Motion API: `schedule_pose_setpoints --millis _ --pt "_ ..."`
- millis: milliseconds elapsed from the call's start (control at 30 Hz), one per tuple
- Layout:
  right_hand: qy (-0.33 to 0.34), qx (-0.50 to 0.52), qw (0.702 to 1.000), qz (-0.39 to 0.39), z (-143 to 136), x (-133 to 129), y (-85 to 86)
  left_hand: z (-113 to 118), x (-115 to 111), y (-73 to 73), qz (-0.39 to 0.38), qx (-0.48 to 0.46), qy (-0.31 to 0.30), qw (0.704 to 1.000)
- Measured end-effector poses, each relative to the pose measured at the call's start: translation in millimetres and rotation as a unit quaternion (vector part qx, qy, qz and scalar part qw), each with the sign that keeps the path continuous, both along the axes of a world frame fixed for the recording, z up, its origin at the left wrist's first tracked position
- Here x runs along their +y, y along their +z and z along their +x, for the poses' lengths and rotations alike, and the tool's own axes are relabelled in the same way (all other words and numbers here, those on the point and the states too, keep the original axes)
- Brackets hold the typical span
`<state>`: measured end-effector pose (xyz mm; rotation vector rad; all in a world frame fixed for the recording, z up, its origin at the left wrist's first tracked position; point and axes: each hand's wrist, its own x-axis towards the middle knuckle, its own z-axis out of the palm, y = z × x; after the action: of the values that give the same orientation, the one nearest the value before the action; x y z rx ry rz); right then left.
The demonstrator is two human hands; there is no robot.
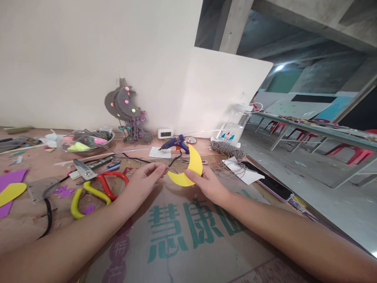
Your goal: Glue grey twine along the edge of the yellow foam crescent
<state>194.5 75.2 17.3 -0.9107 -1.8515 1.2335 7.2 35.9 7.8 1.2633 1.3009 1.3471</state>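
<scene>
A yellow crescent moon cutout is pinched between the thumb and fingers of my right hand, over the printed cardboard sheet. My left hand is at the crescent's left tip, with thumb and fingers pressed together; what they hold, if anything, is too small to tell. Just behind the crescent lies a blue glue gun. Scissors with red and yellow handles rest beside my left forearm.
Grey moon ornaments stand against the wall. A bowl of craft pieces is at the left, with purple foam nearer. At the right are grey yarn, a phone and a clear plastic jar.
</scene>
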Motion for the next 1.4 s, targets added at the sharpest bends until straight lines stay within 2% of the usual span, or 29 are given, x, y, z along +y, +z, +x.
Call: schedule_pose_setpoints --millis 200,667,900,1033,1233,1400 --pt "-0.007 -0.001 1.000 0.000 0.4 1.0 -1.1 1.2 0.5 -0.8 -0.012 -0.024 0.009 1.000" --pt "-0.007 -0.007 1.000 0.011 0.5 0.0 1.0 0.2 -1.0 0.8 0.000 0.043 -0.023 0.999" --pt "0.047 -0.021 0.997 0.055 -0.5 1.2 -5.1 -0.5 -1.5 0.3 0.008 0.061 -0.022 0.998" --pt "0.034 -0.030 0.997 0.057 -1.2 0.0 -5.8 -0.9 -0.9 -1.7 0.009 0.067 -0.020 0.998" --pt "0.026 -0.035 0.997 0.059 -0.4 -1.0 -2.0 -0.6 0.6 -2.7 0.000 0.005 -0.009 1.000" --pt "0.019 -0.022 0.997 0.064 -0.9 -2.1 -1.2 -1.3 0.9 -1.2 0.007 0.032 -0.026 0.999"
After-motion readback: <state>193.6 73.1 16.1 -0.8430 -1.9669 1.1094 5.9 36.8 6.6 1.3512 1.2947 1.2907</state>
